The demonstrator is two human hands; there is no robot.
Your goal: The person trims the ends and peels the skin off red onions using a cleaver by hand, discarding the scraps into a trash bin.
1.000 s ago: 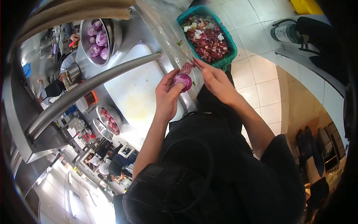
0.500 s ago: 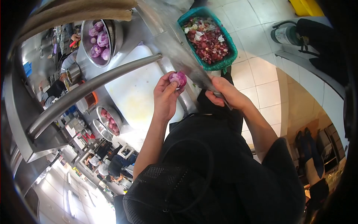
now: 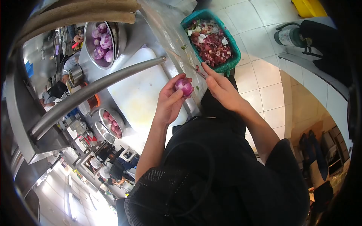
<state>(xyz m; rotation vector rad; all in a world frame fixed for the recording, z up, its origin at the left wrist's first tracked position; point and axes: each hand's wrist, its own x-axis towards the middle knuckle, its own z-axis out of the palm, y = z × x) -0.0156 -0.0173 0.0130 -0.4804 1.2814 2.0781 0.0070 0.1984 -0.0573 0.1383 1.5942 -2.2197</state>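
My left hand (image 3: 169, 101) is closed around a peeled purple onion (image 3: 184, 86), gripped between thumb and fingers, above the edge of the metal counter. Close to its right, my right hand (image 3: 223, 91) grips a knife (image 3: 201, 72) that is seen nearly edge-on. A small reddish scrap clings near the blade. Both the handle and much of the blade are hidden by the hand and the viewing angle. Blade and onion appear slightly apart. Beyond the hands stands a bin (image 3: 236, 49) lined with green plastic, full of onion skins and trimmings.
A white cutting board (image 3: 137, 88) lies on the counter at left, crossed in view by a metal bar (image 3: 102, 90). A steel bowl (image 3: 86, 41) holds several peeled purple onions; another bowl (image 3: 122, 121) holds smaller red ones. Other people (image 3: 117, 169) are in the background.
The knife has turned from showing its broad blade to nearly edge-on. My right hand has shifted slightly left and up; the onion has turned and moved slightly down and right.
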